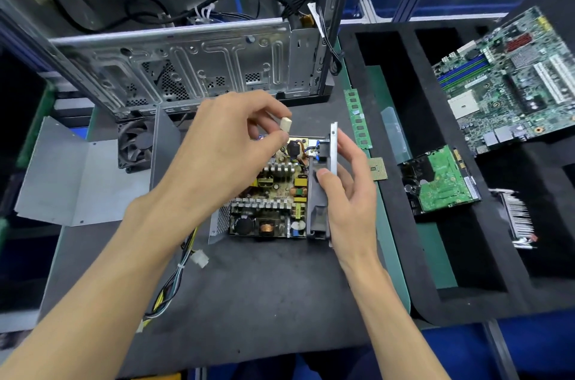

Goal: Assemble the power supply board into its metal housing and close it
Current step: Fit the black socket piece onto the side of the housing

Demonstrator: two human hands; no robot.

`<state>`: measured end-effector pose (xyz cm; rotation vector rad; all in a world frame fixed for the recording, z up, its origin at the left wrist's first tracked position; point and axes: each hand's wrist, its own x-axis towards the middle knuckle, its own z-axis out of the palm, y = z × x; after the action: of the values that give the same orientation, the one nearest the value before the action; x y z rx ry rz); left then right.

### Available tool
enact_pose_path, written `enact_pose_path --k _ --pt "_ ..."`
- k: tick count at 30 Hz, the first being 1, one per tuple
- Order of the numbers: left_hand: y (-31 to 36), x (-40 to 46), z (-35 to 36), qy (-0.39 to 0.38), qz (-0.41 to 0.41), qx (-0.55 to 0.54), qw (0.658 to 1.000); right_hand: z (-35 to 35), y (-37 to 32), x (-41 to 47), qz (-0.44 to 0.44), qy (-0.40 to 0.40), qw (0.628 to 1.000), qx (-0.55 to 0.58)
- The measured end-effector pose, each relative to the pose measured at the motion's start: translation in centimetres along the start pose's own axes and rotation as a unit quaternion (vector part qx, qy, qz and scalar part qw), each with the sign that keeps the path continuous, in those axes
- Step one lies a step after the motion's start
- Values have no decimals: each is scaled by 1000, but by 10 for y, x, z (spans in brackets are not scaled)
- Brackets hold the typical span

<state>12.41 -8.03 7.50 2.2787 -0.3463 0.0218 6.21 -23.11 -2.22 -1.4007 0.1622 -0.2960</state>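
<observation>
Tan-and-green power supply board (pixel 273 192) lies flat in its open metal housing (pixel 217 224) mid-mat, long axis running away from the person; directly above its far end the left hand (pixel 224 149) pinches a small cream connector (pixel 285 124); the right hand (pixel 348 189), nearer the housing's upright side wall (pixel 333 149), grips it.

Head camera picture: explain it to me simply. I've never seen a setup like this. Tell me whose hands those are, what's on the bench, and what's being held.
There is no robot here: a person wears a camera on the head, looking down at their own hands. The left hand pinches a small cream connector. The right hand grips the housing's upright end panel. Between them lies the power supply board in its open metal housing on a grey mat. The loose metal cover lies left, a computer case stands behind, and a motherboard and hard drive sit in a foam tray on the right.
</observation>
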Motion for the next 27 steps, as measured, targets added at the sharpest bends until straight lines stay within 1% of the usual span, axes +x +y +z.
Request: enact_pose_path --k 7,12,16,19,23,27 --pt "-3 -11 0 -15 -21 -53 998 -1 0 -3 -8 3 1000 -8" --pt "0 -13 -4 -1 -24 -91 996 -3 2 -12 -56 6 998 -17" --pt "2 -13 -5 -7 -38 -94 995 -4 3 -16 -80 0 997 -22" --pt "4 -12 -5 -18 -43 -68 997 -4 4 -17 -85 1 996 -20" --pt "8 -9 -6 -8 -3 64 998 -6 6 -19 -93 -2 995 -22" --pt "8 -2 -5 -43 10 109 993 -7 9 -20 -104 -8 994 -23"
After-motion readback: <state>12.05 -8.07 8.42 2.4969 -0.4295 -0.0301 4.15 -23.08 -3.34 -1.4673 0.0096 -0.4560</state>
